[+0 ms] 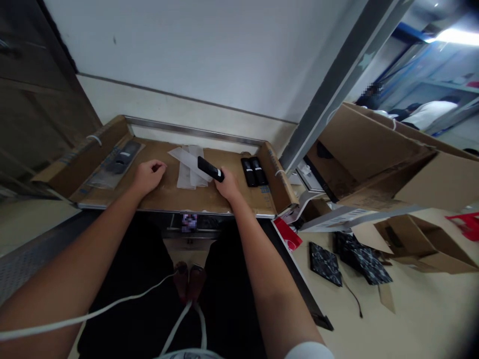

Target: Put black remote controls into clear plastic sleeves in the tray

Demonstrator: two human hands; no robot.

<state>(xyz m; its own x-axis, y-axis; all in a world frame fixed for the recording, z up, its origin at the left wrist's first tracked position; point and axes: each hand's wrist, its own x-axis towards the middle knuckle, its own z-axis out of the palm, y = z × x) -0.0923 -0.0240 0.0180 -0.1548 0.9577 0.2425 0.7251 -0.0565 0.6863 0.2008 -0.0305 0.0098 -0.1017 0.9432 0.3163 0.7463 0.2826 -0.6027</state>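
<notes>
My right hand is closed around one end of a slim black handheld device with a small white label. It holds the device tilted above the cardboard-lined tray. My left hand rests over the tray with its fingers curled in, and nothing shows between them. Several translucent plastic sleeves lie overlapping between my hands. On the right side of the tray, two black devices lie side by side. A bagged black device in a clear sleeve lies at the left.
Cardboard walls border the tray's sides. At the right stand a large open carton and another open box. Black patterned packages lie on the floor. A white cord crosses my lap. A person is in the background.
</notes>
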